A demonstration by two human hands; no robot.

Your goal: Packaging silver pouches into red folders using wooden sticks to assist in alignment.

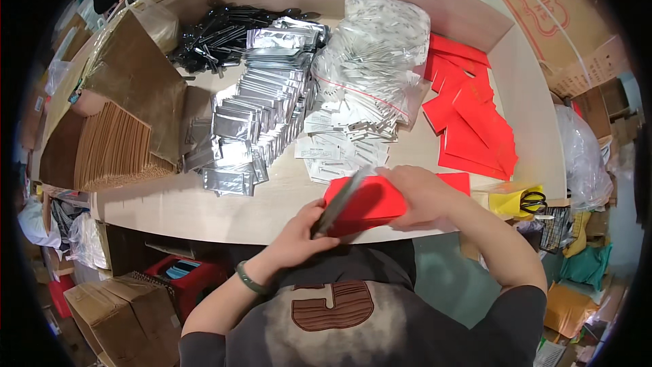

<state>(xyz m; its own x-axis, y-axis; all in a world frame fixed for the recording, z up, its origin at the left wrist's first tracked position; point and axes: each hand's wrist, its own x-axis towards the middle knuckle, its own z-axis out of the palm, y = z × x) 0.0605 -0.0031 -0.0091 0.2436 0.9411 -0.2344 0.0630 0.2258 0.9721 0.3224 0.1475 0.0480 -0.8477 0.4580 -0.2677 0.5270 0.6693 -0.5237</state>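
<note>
At lower centre, the left hand (pixel 297 234) pinches a perhaps slick, blurred flat packet (pixel 337 202); the right hand (pixel 422 194) clasps red envelopes (pixel 369 205), light-looking, best held edgewise.

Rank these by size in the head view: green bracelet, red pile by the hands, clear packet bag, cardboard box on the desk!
Cardboard box
Clear packet bag
Red pile, partly covered
Green bracelet

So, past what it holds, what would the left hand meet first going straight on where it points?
Past the thin, blurred grey-green strip it holds, the left hand would probably meet the flat, bright-red paper piece; depth is unclear, they may already touch.
</note>
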